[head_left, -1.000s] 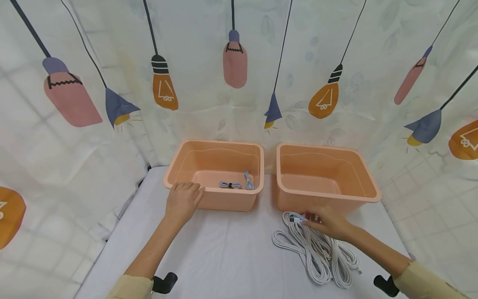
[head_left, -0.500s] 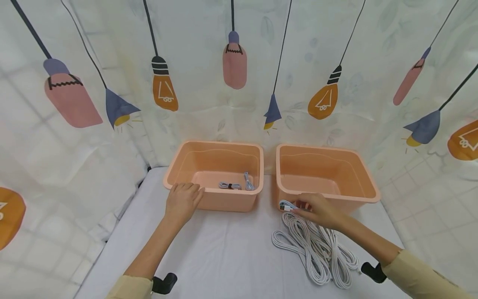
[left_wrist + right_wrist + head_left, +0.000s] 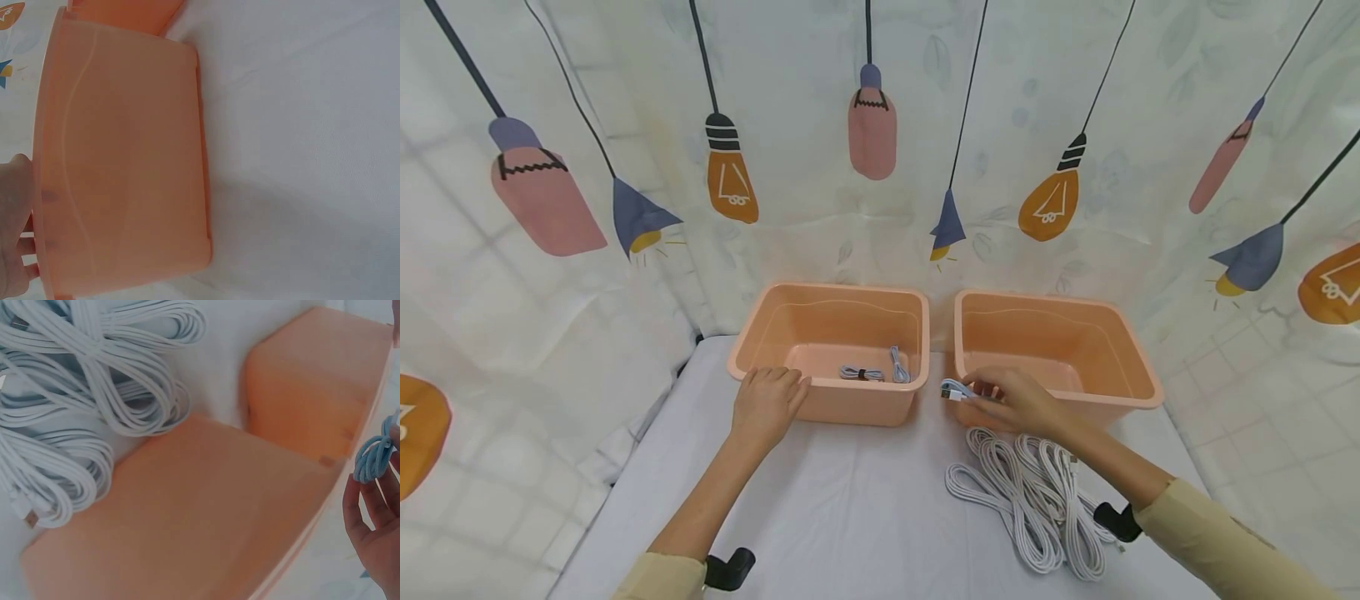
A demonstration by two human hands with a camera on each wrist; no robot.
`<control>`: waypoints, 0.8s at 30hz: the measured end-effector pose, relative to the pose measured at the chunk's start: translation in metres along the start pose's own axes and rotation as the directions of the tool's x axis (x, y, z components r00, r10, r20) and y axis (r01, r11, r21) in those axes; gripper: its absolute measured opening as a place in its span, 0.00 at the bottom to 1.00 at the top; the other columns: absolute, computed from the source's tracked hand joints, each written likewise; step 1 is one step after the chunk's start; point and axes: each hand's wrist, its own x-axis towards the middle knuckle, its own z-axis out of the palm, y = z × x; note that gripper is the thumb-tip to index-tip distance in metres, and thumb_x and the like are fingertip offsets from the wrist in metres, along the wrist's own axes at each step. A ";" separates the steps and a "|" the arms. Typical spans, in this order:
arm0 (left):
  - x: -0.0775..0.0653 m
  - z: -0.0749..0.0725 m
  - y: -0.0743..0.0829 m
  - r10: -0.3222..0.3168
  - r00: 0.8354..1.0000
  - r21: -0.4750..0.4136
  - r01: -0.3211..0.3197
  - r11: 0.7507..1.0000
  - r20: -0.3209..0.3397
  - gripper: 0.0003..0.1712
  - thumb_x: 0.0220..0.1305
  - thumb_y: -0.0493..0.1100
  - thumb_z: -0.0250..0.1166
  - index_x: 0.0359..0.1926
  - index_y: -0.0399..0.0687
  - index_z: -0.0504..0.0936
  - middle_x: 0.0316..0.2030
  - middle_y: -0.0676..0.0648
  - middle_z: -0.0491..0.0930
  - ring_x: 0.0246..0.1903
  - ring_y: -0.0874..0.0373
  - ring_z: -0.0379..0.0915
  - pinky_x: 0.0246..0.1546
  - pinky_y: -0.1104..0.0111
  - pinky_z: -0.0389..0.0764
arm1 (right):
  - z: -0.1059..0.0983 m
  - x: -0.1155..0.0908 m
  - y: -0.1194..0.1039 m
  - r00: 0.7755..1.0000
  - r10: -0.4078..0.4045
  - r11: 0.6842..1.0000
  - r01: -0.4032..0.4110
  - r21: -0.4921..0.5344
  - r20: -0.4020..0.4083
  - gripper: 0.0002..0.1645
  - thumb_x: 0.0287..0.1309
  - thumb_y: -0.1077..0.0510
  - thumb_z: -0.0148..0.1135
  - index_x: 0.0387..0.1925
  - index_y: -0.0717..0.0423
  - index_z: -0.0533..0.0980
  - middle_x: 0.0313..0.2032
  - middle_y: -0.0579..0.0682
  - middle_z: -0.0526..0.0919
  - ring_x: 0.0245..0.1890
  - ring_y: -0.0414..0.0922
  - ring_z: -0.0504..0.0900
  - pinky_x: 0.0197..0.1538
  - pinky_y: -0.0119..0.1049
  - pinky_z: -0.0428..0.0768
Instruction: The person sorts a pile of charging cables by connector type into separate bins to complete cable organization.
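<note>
My left hand (image 3: 769, 406) grips the front rim of the left peach plastic bin (image 3: 865, 403). In the left wrist view, that hand (image 3: 14, 228) shows at the rim beside the bin's wall (image 3: 131, 162). Two small bundled cables (image 3: 862, 373) lie on the left bin's floor. My right hand (image 3: 1018, 402) pinches a small coiled light-blue USB cable (image 3: 956, 389), its plug pointing left, in front of the right bin's near left corner. In the right wrist view, the coiled cable (image 3: 373, 457) sits between fingers and thumb.
The right peach bin (image 3: 1037, 325) holds nothing visible. Several long white coiled cables (image 3: 1030, 508) lie in a heap on the white tablecloth (image 3: 857, 508) before it. Behind the bins hangs a curtain (image 3: 805, 200) with printed lamps. A narrow gap separates the bins.
My right hand has lifted the light-blue USB cable from over the white cable heap and moved it up and left, toward the gap between the bins. The left hand stays on the rim.
</note>
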 end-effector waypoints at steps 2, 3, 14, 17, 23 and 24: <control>0.000 -0.001 0.000 -0.001 1.000 -0.002 0.001 1.000 0.003 0.13 0.73 0.43 0.67 0.42 0.36 0.89 0.41 0.37 0.90 0.45 0.35 0.85 0.59 0.37 0.78 | 0.000 0.005 -0.002 1.000 0.020 1.000 -0.020 -0.001 0.003 0.12 0.62 0.68 0.72 0.47 0.60 0.85 0.32 0.44 0.86 0.31 0.36 0.81 0.35 0.33 0.84; 0.000 -0.001 0.000 -0.001 1.000 -0.002 0.001 1.000 0.003 0.13 0.73 0.43 0.67 0.43 0.36 0.89 0.41 0.37 0.90 0.45 0.35 0.85 0.59 0.37 0.78 | 0.000 0.008 -0.003 1.000 0.031 1.000 -0.031 -0.003 0.003 0.12 0.62 0.68 0.72 0.48 0.59 0.85 0.32 0.43 0.85 0.32 0.36 0.81 0.35 0.33 0.84; 0.000 -0.002 0.001 0.004 1.000 -0.002 -0.004 1.000 -0.001 0.13 0.72 0.43 0.68 0.43 0.35 0.89 0.41 0.37 0.90 0.45 0.35 0.86 0.58 0.37 0.79 | 0.002 0.038 -0.011 0.995 0.100 0.995 -0.100 -0.002 -0.009 0.11 0.64 0.65 0.72 0.48 0.59 0.86 0.35 0.48 0.89 0.34 0.39 0.84 0.39 0.35 0.86; 0.000 -0.002 0.000 0.007 1.000 -0.002 -0.007 1.000 -0.006 0.13 0.72 0.43 0.68 0.42 0.35 0.89 0.40 0.36 0.90 0.44 0.35 0.86 0.57 0.37 0.80 | 0.005 0.048 -0.011 0.996 0.083 0.997 -0.083 0.006 -0.030 0.12 0.64 0.65 0.72 0.49 0.60 0.86 0.33 0.49 0.88 0.34 0.41 0.84 0.38 0.35 0.86; 0.001 0.000 -0.001 0.011 1.000 0.003 -0.011 1.000 -0.009 0.13 0.72 0.43 0.69 0.42 0.35 0.89 0.40 0.36 0.90 0.44 0.35 0.86 0.57 0.38 0.80 | 0.008 0.064 -0.012 0.994 0.088 0.996 -0.088 -0.002 -0.061 0.13 0.63 0.65 0.73 0.49 0.61 0.85 0.30 0.48 0.86 0.32 0.42 0.84 0.37 0.35 0.86; 0.000 0.000 -0.001 0.011 1.000 0.002 -0.011 1.000 -0.008 0.13 0.72 0.43 0.69 0.42 0.35 0.89 0.40 0.36 0.90 0.44 0.35 0.86 0.57 0.37 0.80 | 0.008 0.067 -0.013 0.994 0.094 0.995 -0.095 -0.009 -0.064 0.12 0.63 0.64 0.73 0.48 0.62 0.85 0.30 0.48 0.86 0.32 0.43 0.84 0.37 0.35 0.86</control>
